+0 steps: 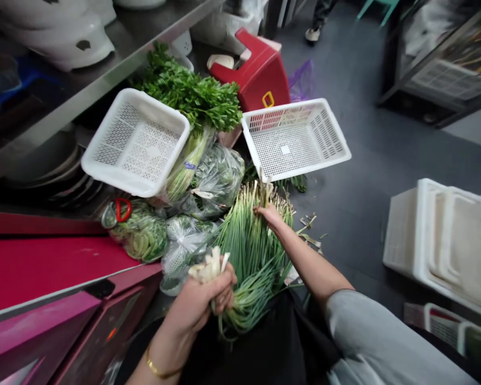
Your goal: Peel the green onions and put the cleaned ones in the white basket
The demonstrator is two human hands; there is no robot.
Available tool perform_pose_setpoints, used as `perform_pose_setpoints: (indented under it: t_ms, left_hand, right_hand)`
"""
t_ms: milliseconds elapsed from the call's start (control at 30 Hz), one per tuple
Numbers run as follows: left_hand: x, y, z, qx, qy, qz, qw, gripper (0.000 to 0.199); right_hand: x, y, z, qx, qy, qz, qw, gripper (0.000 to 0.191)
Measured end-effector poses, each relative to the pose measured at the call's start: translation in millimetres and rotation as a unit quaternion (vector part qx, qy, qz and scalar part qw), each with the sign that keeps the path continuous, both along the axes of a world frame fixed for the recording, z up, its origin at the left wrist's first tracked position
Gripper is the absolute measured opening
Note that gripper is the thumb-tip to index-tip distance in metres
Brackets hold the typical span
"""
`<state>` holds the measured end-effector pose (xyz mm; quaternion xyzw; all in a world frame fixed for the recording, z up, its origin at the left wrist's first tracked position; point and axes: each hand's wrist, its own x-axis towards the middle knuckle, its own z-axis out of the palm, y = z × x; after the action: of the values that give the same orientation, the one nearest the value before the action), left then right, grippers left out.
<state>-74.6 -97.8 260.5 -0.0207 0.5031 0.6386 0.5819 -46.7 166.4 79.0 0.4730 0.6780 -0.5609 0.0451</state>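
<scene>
My left hand (214, 294) is closed round a bunch of scallions, their clean white ends (211, 267) standing up out of the fist and their green tops trailing below. Farther forward, my right hand (269, 215) has its fingers closed on the root ends of scallions with brownish, dry-looking tips. It is at the top of a large heap of scallions (244, 235), whose roots point away from me and whose green leaves run towards my lap. Bits of trimmed skin and leaf (310, 240) lie on the floor right of the heap.
Two white perforated baskets (144, 188) (304, 170) sit beyond the heap. Leafy celery (192, 96), bagged greens (220, 171) and a red stool (264, 80) are nearby. A metal shelf (104, 80) edges the left; stacked white baskets (420, 230) stand right. A person's foot (312, 35) shows far back.
</scene>
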Motion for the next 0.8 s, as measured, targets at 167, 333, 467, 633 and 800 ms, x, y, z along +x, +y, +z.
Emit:
perform_pose_setpoints:
  t_ms: [167, 333, 467, 633, 800]
  left_hand:
    - [14.4, 11.7, 6.0, 0.063, 0.037, -0.043, 0.996, 0.034]
    - [38.9, 45.9, -16.1, 0.022, 0.116, -0.042, 0.992, 0.039]
    - [77.6, 78.9, -39.2, -0.021, 0.235, -0.016, 0.972, 0.051]
    - [114.8, 99.1, -39.3, -0.015, 0.34, -0.02, 0.94, 0.034]
    - [93.1, 60.8, 23.0, 0.054, 0.29, -0.064, 0.953, 0.032]
  right_hand:
    - [92.4, -22.2, 62.5, -0.201, 0.282, -0.131, 0.929, 0.04]
    - [144.6, -31.4, 87.5, -0.178, 0.308, -0.193, 0.915, 0.036]
    - [153.4, -53.4, 91.3, -0.136, 0.286, -0.227, 0.921, 0.032]
    - [159.9, -85.7, 110.9, -0.092, 0.309, -0.22, 0.921, 0.011]
    - [217.1, -62.9, 191.4, -0.065, 0.348, -0.201, 0.913, 0.019]
